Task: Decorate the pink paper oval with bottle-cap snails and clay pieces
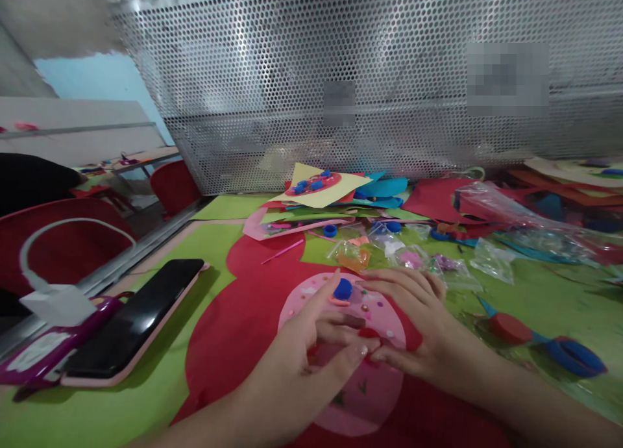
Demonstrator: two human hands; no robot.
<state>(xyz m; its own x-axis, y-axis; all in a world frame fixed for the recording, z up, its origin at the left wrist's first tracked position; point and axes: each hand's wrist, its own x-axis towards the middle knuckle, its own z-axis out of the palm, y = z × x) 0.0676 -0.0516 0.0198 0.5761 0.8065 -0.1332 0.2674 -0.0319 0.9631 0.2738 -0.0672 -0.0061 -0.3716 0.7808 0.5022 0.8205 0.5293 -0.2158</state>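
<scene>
While the left hand's [304,354] index stretches up to touch a blue cap [343,288], its other fingers [341,321] curl in toward the right thumb. A small red bit [368,333] sits where they meet, and it is too blurred to tell whether anything pinches it. The right hand [418,318] lies flat with its fingers [389,282] spread and loose, gripping nothing, their tips just beside the cap. Both hands rest on a pink disc [365,389], which carries the cap near its far edge and small dots across its face. The disc lies on a red sheet [243,318] spread over the green desk [535,292].

Beyond the hands lie small clear bags [413,256] with coloured bits inside. Farther back, a yellow sheet [304,175] holds a red disc [314,184] with blue pieces on it, among a heap of coloured paper [384,188]. To the right, near the right wrist, lie scissors [574,357] with blue handles. On the left lies a dark phone [131,318], well apart from the hands, with a white charger [58,303] beside it. A perforated metal screen [341,45] stands behind the desk.
</scene>
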